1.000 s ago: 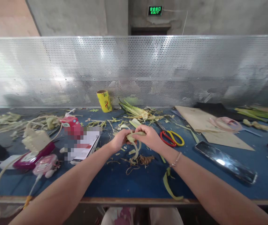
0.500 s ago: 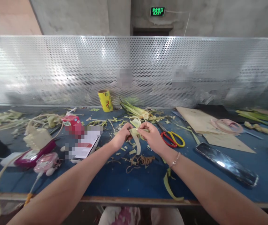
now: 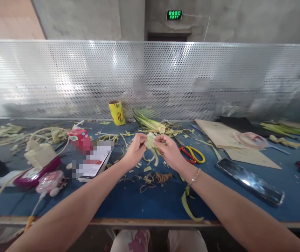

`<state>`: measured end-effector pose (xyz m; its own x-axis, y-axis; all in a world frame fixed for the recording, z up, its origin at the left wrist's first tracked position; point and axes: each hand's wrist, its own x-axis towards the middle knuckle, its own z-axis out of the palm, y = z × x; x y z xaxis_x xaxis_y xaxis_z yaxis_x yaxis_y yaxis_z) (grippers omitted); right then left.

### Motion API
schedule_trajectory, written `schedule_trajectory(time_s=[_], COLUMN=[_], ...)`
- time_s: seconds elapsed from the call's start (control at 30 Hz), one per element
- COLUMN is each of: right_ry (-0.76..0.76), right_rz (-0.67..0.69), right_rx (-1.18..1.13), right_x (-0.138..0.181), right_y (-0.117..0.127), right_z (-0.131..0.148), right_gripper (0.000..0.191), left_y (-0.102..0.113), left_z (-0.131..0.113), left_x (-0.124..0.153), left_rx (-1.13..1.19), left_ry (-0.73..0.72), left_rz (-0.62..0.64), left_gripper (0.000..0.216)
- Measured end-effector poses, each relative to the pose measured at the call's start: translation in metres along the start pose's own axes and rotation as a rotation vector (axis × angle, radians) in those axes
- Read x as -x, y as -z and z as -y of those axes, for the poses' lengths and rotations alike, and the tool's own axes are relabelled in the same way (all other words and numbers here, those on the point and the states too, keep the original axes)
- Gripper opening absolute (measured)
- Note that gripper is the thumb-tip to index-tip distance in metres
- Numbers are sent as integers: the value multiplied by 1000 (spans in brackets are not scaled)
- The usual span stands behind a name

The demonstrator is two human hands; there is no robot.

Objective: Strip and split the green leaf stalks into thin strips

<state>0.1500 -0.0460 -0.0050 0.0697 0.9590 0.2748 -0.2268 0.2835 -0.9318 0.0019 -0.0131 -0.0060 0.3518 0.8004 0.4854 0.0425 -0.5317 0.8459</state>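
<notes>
Over the middle of the blue table, my left hand [image 3: 137, 148] and my right hand [image 3: 167, 148] both pinch a pale green leaf strip [image 3: 150, 141] between the fingertips. One end of the strip curls down toward the table between the hands. Just behind it lies a cut leafy stalk [image 3: 155, 125] with a pale base. To the right of my right hand rest scissors [image 3: 196, 154] with red and yellow handles. Below my hands sits a small bundle of brown twine-like fibre [image 3: 162, 177], with small leaf scraps [image 3: 147, 168] around it.
A yellow tape roll [image 3: 117, 112] stands by the perforated metal screen [image 3: 86, 80]. On the left are a phone with a lit screen [image 3: 96, 161], a pink box [image 3: 80, 138] and a cable. A dark phone [image 3: 249, 180] and cardboard sheets [image 3: 213, 133] lie right.
My hands have risen slightly with the leaf strip, and its hanging end is shorter and curls more to the right. The whole view has shifted a little.
</notes>
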Motion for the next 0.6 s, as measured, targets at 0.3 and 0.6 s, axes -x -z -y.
schedule_trajectory(time_s=[0.3,0.6], right_ry=[57,146], right_rz=[63,28], right_rx=[159,252], right_x=[-4,-6], right_y=[7,8], right_z=[-9,-12], right_gripper=[25,23], left_y=[3,-5], left_z=[3,-9], left_x=[-6,0], left_rx=[-158,-11], left_ry=[-125,73], left_rz=[-181,-116], left_gripper=[8,8])
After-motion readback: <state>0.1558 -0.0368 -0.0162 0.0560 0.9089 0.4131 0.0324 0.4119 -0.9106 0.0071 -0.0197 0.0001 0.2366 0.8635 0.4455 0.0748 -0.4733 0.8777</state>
